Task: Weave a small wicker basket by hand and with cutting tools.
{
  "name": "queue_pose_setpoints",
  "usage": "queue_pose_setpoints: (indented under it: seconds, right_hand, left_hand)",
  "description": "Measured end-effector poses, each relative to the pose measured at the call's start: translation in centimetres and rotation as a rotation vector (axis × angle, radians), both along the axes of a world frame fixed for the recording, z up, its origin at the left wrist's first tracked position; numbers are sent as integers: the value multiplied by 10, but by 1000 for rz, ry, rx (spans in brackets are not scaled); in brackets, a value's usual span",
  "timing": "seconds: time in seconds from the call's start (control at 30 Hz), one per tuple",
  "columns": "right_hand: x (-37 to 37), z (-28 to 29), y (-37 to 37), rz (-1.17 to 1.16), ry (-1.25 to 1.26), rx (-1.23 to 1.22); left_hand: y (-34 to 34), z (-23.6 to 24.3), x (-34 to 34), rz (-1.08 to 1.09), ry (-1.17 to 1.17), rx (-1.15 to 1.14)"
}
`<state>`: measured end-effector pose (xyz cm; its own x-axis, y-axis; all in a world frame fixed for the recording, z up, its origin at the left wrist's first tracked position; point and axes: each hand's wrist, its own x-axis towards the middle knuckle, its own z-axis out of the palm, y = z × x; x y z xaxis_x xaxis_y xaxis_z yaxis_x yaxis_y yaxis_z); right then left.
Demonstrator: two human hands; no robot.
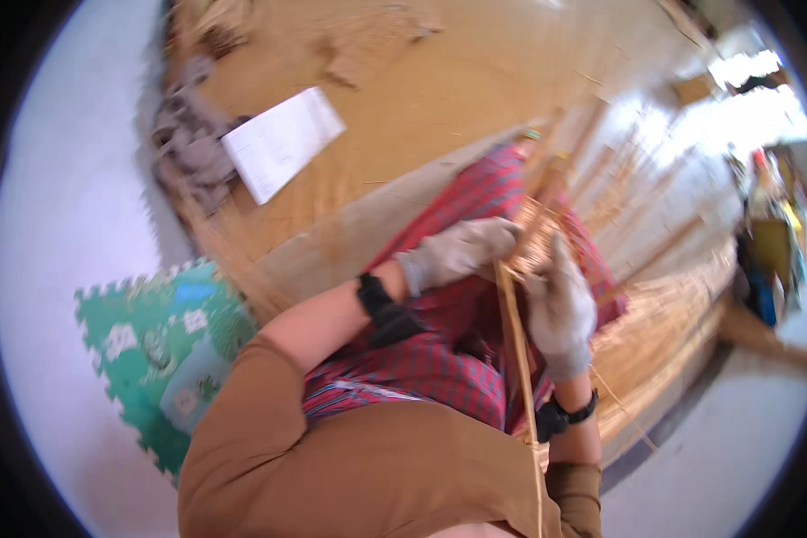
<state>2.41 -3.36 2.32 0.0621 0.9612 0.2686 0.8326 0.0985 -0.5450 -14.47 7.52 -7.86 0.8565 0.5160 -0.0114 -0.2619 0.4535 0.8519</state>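
Wickerwork (538,235) lies above the checked cloth (439,381) between the left hand (464,249) and the right hand (562,309), both gloved and gripping it, and the long strip (516,342) trailing toward the body could perhaps twist or snag if pulled unevenly.

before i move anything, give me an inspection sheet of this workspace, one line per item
surface: flat brown ground covering, a few thin scraps on it
job's things: small golden woven strip piece between the hands; long narrow tan strip running down from it; red-and-blue checked cloth over the lap
clutter: white rectangular paper sheet; crumpled grey-brown cloth to its left; loose golden strips at right
hands: left hand and right hand, both in pale gloves, hold the woven piece from either side; finger detail blurred
cables: nothing seen
surroundings: green jigsaw-edged foam mat at left; mixed items at far right, too blurred to name
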Motion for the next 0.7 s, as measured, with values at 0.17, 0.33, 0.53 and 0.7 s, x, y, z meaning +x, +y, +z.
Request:
queue_pose_setpoints:
  seconds: [0.17, 0.33, 0.53, 0.7]
  right_hand:
    - [0, -13, -7, -175, -279, 48]
    - [9, -48, -39, -201, -447, 78]
    - [13, -56, -30, -332, -376, 11]
    - [50, -67, -22, -372, -415, 124]
  left_hand:
    - [-8, 1, 6, 88, 91, 103]
    - [-12, 23, 27, 231, 296, 320]
    - [-15, 23, 34, 221, 168, -44]
    - [-11, 41, 63, 282, 303, 196]
